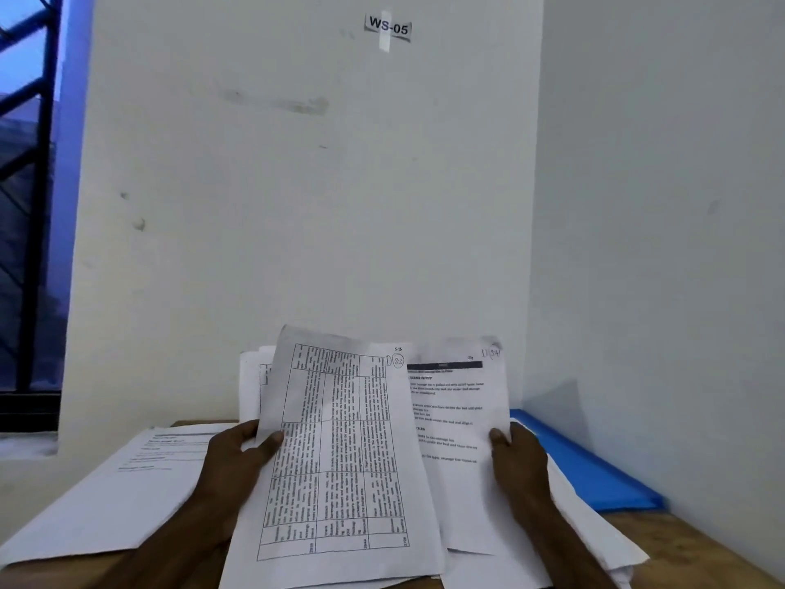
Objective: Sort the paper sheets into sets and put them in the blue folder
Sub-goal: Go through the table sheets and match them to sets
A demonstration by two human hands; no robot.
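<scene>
wooden table (696,546) | on it: blue folder (594,474), loose paper sheets (114,499)

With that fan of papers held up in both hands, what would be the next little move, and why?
Probably lay the table sheet, marked S-2, from the left hand onto a pile on the desk; the text sheet in the right hand is marked S-4, so likely a different set.

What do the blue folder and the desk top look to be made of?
The blue folder looks like thin plastic, though coated card is possible: an even, saturated blue, smooth with a faint sheen, and crisp flat edges. The desk top looks like wood or wood-look laminate: warm brown with a matte surface; the grain is too dim to settle which.
</scene>
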